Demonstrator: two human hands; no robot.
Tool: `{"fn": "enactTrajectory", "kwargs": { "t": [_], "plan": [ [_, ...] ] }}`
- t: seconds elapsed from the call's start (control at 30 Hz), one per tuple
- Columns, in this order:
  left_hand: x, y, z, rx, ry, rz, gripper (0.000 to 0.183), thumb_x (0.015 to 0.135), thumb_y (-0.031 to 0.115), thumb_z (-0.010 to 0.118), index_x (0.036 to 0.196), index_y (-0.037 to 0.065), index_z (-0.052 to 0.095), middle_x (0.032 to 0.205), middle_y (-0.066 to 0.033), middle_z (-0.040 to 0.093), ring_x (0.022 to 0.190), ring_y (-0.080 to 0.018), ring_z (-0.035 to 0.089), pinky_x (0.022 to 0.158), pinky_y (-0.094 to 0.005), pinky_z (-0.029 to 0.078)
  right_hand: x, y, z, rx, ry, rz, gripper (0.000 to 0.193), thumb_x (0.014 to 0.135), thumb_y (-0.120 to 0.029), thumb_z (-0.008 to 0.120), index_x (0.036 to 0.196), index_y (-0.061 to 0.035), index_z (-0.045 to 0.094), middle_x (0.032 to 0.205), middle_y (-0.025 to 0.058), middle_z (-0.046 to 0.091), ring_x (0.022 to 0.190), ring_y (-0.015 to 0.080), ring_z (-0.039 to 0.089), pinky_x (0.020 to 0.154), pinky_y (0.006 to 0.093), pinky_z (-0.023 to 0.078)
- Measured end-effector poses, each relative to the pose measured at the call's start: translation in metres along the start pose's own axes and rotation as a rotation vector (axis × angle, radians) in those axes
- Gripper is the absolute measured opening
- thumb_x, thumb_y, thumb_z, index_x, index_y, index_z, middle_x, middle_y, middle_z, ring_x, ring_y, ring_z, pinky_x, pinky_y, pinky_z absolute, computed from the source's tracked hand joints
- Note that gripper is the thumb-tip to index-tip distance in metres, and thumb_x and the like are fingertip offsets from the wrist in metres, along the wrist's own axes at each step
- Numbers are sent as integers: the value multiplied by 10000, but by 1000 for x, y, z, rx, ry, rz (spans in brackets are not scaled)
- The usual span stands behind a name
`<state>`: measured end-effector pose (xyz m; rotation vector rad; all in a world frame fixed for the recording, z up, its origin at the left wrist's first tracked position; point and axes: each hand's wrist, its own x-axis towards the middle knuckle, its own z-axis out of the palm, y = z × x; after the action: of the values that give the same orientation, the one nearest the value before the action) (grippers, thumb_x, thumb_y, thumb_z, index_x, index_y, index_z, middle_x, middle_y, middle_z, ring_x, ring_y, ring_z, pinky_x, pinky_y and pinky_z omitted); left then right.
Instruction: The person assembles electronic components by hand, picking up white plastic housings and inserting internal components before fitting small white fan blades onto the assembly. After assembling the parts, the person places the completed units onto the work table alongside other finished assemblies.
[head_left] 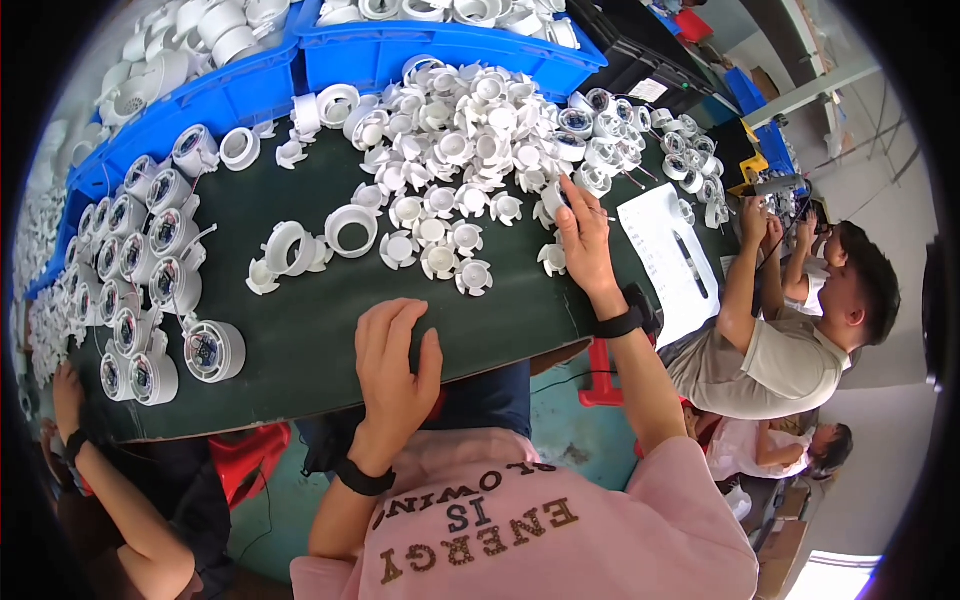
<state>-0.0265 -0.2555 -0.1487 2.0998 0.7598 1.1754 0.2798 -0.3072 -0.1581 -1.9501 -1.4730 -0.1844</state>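
Observation:
My left hand [395, 370] lies flat on the dark green table mat [300, 350] near its front edge and holds nothing. My right hand [585, 240] reaches forward to the near edge of a big heap of white plastic fan-shaped parts [470, 130]. Its fingertips rest on one round white part [553, 200]; whether they grip it is unclear. A loose white part [551, 257] sits just left of that hand. Two white ring housings [350, 230] [285, 248] rest on the mat ahead of my left hand. Both wrists wear black bands.
Rows of round assembled units with wires [150, 260] line the left side. Blue bins [440, 50] of white housings stand at the back. A white sheet with a pen [665, 250] lies at the right. A seated person [790, 340] works there; another person's hand [68, 395] is at the lower left.

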Motion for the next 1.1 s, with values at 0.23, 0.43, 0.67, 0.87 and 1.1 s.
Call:
{"fn": "enactTrajectory", "kwargs": {
  "t": [0.23,0.43,0.67,0.87,1.1],
  "plan": [
    [4,-1,-3,-61,6,-30,312,751,-33,621,1060,-29,578,1046,-166,584,965,-348,547,843,-415,449,1,-20,-5,-165,-84,6,417,964,-220,493,1362,-96,503,1260,186,531,1111,329,502,978,389,345],
    [9,0,-8,-84,12,-40,306,754,-34,621,1057,-20,580,1054,-173,579,963,-353,548,843,-411,450,12,-25,-4,-234,-93,-28,428,925,-198,555,1351,-170,526,1264,179,521,1136,322,487,962,418,350],
    [8,37,-45,-247,-51,-201,473,786,-11,643,1239,-15,508,1179,-174,559,990,-286,580,851,-360,467,28,-150,-42,236,-182,-146,737,697,-37,765,1364,-34,453,1189,163,574,1016,300,580,892,370,459],
    [-5,26,-61,-476,-243,-339,558,838,124,643,1323,-17,405,1184,-163,531,977,-229,579,817,-326,481,5,-229,-16,366,-557,-708,683,731,-82,754,1359,-77,487,1058,122,563,926,276,545,797,349,460],
    [-20,-3,-102,-1106,278,-764,375,884,232,537,1193,28,480,1074,-88,545,956,-185,578,810,-302,472,55,-189,44,256,-517,-322,148,773,-132,727,917,-99,716,648,68,616,550,222,575,502,340,423]
  ]
}}
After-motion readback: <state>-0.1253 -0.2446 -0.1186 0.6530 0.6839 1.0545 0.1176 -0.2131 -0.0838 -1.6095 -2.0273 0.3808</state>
